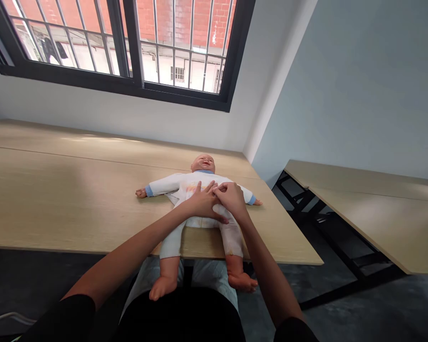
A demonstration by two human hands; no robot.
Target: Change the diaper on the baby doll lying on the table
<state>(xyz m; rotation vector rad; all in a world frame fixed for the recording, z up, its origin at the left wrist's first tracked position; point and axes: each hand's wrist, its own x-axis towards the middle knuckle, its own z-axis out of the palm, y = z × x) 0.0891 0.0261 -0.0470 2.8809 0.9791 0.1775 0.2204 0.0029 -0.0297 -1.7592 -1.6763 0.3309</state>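
A baby doll [180, 183] in a white outfit with blue cuffs and collar lies on its back, its head away from me and its bare feet hanging over the near table edge. My left hand [206, 200] rests on the doll's belly with its fingers spread. Beside it, my right hand [231, 195] is closed in a pinch at the doll's chest, close to the left fingertips. Whatever the right fingers pinch, if anything, is too small to make out. The hands hide part of a printed pattern on the chest.
The doll lies on a light wooden table [74, 204] against the wall, under a barred window [142, 57]. A second wooden table [371, 209] with a black metal frame stands to the right, past a gap. My legs are under the near edge.
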